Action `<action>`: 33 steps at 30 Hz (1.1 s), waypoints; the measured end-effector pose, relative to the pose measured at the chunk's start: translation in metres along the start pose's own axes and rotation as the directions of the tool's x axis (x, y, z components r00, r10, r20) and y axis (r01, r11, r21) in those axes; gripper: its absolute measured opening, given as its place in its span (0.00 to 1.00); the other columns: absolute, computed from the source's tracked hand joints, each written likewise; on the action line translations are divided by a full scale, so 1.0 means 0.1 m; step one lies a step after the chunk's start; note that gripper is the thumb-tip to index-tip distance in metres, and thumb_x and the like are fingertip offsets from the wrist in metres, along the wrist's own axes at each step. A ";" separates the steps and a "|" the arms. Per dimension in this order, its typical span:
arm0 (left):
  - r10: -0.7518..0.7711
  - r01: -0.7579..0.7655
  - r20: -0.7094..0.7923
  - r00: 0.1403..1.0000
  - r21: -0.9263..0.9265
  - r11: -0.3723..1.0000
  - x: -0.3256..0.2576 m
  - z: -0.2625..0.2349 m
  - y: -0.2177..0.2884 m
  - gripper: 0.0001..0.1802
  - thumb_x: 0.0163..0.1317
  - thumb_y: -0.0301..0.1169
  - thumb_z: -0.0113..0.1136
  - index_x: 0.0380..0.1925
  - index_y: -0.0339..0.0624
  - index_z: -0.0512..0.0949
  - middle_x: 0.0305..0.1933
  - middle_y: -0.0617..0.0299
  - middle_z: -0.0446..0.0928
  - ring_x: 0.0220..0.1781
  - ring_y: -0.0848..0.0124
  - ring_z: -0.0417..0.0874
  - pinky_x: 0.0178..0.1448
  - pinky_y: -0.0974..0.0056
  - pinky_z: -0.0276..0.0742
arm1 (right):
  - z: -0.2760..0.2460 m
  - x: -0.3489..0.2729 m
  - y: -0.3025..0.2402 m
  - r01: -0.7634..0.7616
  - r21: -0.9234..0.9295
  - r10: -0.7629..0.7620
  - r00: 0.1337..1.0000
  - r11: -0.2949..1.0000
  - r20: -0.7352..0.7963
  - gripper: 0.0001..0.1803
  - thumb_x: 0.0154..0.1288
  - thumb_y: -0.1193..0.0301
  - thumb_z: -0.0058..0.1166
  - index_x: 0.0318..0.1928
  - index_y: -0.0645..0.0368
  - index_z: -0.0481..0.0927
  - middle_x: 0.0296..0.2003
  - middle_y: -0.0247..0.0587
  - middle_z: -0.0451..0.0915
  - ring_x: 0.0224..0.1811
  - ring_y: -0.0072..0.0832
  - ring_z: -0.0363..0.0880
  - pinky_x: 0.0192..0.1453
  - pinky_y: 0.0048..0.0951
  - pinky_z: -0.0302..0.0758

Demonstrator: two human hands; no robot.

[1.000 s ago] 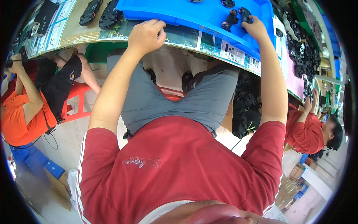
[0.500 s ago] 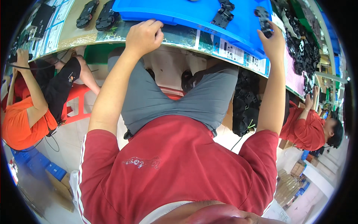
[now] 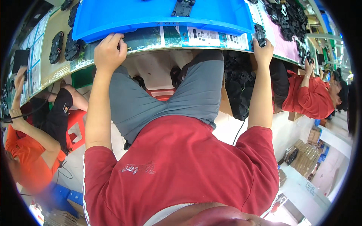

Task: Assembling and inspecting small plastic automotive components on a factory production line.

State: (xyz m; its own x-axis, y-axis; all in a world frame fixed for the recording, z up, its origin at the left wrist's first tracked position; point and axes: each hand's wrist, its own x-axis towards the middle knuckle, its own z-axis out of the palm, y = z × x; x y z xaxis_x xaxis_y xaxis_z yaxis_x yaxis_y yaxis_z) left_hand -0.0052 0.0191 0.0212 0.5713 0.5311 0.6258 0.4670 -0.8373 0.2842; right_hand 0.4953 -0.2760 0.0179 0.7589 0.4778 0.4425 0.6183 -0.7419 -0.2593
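My right hand (image 3: 263, 52) is at the table's front edge, just right of the blue tray (image 3: 162, 24). Its fingers are closed around a small black toy car chassis (image 3: 259, 31), which lies over the printed sheets. My left hand (image 3: 109, 53) is curled at the tray's front left corner, its fingertips by the rim; whether it grips anything is hidden. Inside the tray, near the top of the picture, lies another black car chassis (image 3: 183, 7).
Left of the tray, black car chassis (image 3: 56, 47) lie on the table. A heap of black parts (image 3: 288, 19) covers the right side. Below the table at right is a container of black pieces (image 3: 239, 81). Co-workers sit at left (image 3: 32, 150) and right (image 3: 305, 90).
My right hand has come down from over the tray's right end to the table edge with the chassis. The whole view has shifted, and the tray sits further left in it.
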 end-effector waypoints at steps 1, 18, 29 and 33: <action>0.009 -0.009 -0.003 1.000 -0.005 1.000 0.01 0.01 0.00 0.05 0.59 0.26 0.62 0.35 0.44 0.84 0.32 0.58 0.83 0.31 0.56 0.85 0.36 0.55 0.81 | 0.04 -0.02 0.01 0.005 -0.002 -0.005 1.000 1.000 -0.021 0.36 0.62 0.52 0.69 0.60 0.68 0.79 0.57 0.64 0.79 0.63 0.56 0.76 0.69 0.48 0.72; -0.012 0.012 0.020 1.000 0.022 1.000 0.01 0.01 0.02 0.05 0.61 0.27 0.61 0.36 0.44 0.84 0.29 0.58 0.81 0.29 0.57 0.83 0.35 0.55 0.79 | -0.20 0.76 0.67 0.185 0.013 -0.184 0.981 0.983 -0.064 0.30 0.65 0.59 0.67 0.62 0.64 0.79 0.62 0.63 0.77 0.66 0.56 0.75 0.71 0.47 0.71; 0.003 -0.003 0.004 1.000 0.032 0.999 -0.01 0.01 0.01 0.05 0.61 0.27 0.61 0.36 0.45 0.84 0.28 0.59 0.79 0.28 0.57 0.82 0.34 0.55 0.77 | 0.29 0.21 -0.05 -0.002 -0.098 -0.004 0.998 0.995 -0.068 0.38 0.63 0.47 0.64 0.64 0.63 0.79 0.57 0.63 0.79 0.61 0.60 0.75 0.70 0.53 0.69; -0.063 0.058 0.068 0.996 0.074 0.996 -0.01 0.01 0.01 0.05 0.60 0.28 0.61 0.35 0.46 0.85 0.31 0.59 0.83 0.32 0.55 0.85 0.37 0.54 0.80 | 0.28 0.45 0.07 0.043 0.004 -0.043 0.998 0.999 0.052 0.36 0.65 0.49 0.63 0.65 0.60 0.80 0.59 0.61 0.79 0.62 0.59 0.75 0.70 0.52 0.70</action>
State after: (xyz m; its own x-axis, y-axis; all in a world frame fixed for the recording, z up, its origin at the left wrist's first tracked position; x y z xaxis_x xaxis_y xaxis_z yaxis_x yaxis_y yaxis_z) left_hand -0.0045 0.0178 0.0199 0.5854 0.5906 0.5555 0.5479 -0.7932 0.2659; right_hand 0.5396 -0.2470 0.0119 0.7409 0.5334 0.4082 0.6514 -0.7187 -0.2433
